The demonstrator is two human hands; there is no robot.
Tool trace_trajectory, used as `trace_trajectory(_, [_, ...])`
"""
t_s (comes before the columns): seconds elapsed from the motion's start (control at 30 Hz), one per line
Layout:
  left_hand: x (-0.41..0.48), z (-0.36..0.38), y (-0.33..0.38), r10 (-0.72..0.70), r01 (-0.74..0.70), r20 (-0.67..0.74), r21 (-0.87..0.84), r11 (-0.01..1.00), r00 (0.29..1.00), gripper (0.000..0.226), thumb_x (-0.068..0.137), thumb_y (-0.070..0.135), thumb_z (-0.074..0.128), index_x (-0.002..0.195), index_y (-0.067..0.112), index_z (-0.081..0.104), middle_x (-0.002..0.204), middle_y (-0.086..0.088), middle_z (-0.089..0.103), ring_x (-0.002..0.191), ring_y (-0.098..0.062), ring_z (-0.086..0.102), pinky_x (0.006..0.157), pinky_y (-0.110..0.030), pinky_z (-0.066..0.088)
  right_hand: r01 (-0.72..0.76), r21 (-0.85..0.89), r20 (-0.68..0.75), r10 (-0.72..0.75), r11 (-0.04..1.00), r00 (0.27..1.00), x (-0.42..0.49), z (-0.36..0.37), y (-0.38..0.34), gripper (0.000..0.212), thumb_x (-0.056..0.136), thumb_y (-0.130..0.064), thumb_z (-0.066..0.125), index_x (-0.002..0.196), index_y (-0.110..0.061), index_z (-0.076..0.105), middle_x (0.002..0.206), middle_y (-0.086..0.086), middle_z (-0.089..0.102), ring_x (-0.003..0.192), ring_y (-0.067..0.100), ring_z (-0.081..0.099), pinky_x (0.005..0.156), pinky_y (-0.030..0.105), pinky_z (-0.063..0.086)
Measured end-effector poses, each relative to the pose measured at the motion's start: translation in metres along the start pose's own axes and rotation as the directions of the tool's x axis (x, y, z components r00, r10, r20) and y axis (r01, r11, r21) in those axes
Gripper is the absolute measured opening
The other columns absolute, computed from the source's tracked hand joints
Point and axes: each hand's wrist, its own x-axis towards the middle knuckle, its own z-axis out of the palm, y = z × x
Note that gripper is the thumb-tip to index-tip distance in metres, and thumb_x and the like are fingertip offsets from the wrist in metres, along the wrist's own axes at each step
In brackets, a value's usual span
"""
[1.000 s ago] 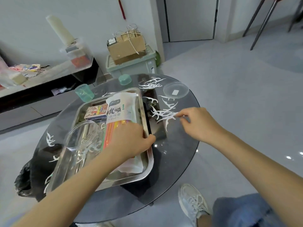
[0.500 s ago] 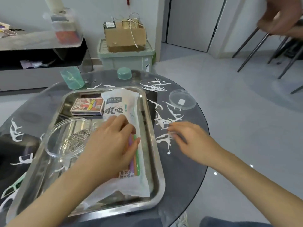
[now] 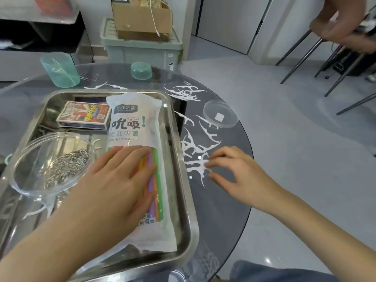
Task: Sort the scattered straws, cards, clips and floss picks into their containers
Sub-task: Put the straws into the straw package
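Right hand [image 3: 238,176] pinches floss picks [image 3: 195,151] on glass table [image 3: 225,210].

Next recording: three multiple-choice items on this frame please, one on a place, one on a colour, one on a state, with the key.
1. Where is the card box? A) in the metal tray B) on the floor C) on a chair
2. What colour is the cup on the table? A) red B) teal C) black
3. The left hand is: A) flat on the straw bag B) gripping the cup C) out of view
Key: 1 A, it lies inside the tray's rim; 2 B, translucent teal; 3 A, straight fingers rest on the bag.
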Motion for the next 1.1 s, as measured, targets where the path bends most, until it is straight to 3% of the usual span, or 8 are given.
trace_trajectory(0.2, [-0.003,0.006,-0.001,0.007,-0.007,-0.020,-0.027,1.000,1.000,0.047,0.082,0.038,0.044,0.106,0.009,0.071,0.119,-0.014,0.062,0.112,-0.031,0.053,0.098,-0.044,0.032,0.034,-0.022,0.070,-0.032,0.999,0.997,-0.012,-0.007,-0.007,0.014,0.091,-0.026,0.059,0.097,-0.020,0.071,0.099,-0.009,0.059,0.097,0.010,0.053,0.086,0.030,0.045])
trace_trajectory(0.3, [-0.003,0.008,-0.002,0.007,-0.008,-0.008,-0.021,1.000,1.000,0.047,0.083,0.039,0.043,0.106,0.008,0.071,0.117,-0.014,0.063,0.110,-0.033,0.057,0.096,-0.045,0.034,0.013,-0.033,0.009,-0.013,0.999,1.000,0.000,-0.006,-0.004,0.023,0.093,-0.020,0.055,0.114,-0.021,0.067,0.104,-0.007,0.059,0.103,0.012,0.050,0.089,0.025,0.041])
trace_trajectory(0.4, [-0.005,0.009,-0.002,0.006,-0.005,0.010,-0.015,1.000,1.000,0.048,0.083,0.040,0.043,0.107,0.009,0.071,0.117,-0.014,0.063,0.109,-0.035,0.060,0.095,-0.048,0.037,0.026,-0.072,0.039,-0.023,0.997,0.999,0.013,0.000,-0.004,0.033,0.095,-0.016,0.051,0.127,-0.021,0.059,0.110,-0.004,0.052,0.106,0.010,0.043,0.089,0.023,0.039])
trace_trajectory(0.63, [-0.004,0.008,-0.003,-0.002,0.002,-0.003,-0.037,0.999,1.000,0.047,0.084,0.039,0.043,0.108,0.009,0.070,0.119,-0.014,0.062,0.110,-0.035,0.059,0.096,-0.046,0.035,-0.083,-0.142,-0.036,0.079,0.986,0.996,0.027,-0.003,0.008,0.026,0.096,-0.018,0.048,0.114,-0.016,0.066,0.106,-0.002,0.055,0.107,0.014,0.046,0.088,0.029,0.042])
trace_trajectory(0.77, [-0.003,0.006,-0.003,-0.002,0.001,-0.009,-0.033,0.999,1.000,0.047,0.084,0.039,0.044,0.107,0.009,0.071,0.118,-0.015,0.063,0.108,-0.035,0.059,0.096,-0.044,0.033,-0.018,-0.120,-0.031,0.014,0.993,0.999,0.033,0.000,0.002,0.028,0.095,-0.010,0.049,0.116,-0.015,0.066,0.105,0.000,0.057,0.104,0.016,0.048,0.084,0.019,0.036])
trace_trajectory(0.93, [-0.003,0.007,-0.005,-0.002,0.001,-0.014,-0.034,0.999,1.000,0.048,0.083,0.040,0.045,0.107,0.009,0.071,0.118,-0.015,0.063,0.108,-0.034,0.058,0.096,-0.044,0.033,-0.038,-0.108,-0.021,0.036,0.993,0.999,0.031,-0.005,0.009,0.032,0.089,0.000,0.045,0.102,-0.015,0.070,0.100,-0.002,0.057,0.095,0.017,0.053,0.078,0.027,0.041])
trace_trajectory(1.0, [-0.003,0.008,-0.006,-0.003,0.003,-0.016,-0.032,0.999,1.000,0.048,0.083,0.040,0.044,0.107,0.009,0.071,0.117,-0.015,0.063,0.107,-0.035,0.059,0.095,-0.044,0.034,-0.033,-0.103,-0.069,0.026,0.994,0.997,0.034,-0.007,0.012,0.033,0.088,0.001,0.045,0.105,-0.014,0.070,0.103,-0.002,0.059,0.100,0.016,0.052,0.083,0.023,0.039])
trace_trajectory(1.1, [-0.001,0.007,-0.006,-0.013,0.013,-0.006,-0.020,1.000,1.000,0.049,0.083,0.041,0.043,0.106,0.008,0.071,0.116,-0.015,0.063,0.105,-0.036,0.061,0.093,-0.043,0.034,0.040,-0.138,-0.012,-0.042,0.990,0.999,0.042,-0.004,0.008,0.041,0.090,0.003,0.044,0.125,-0.011,0.060,0.123,-0.001,0.058,0.114,0.018,0.046,0.098,0.024,0.036])
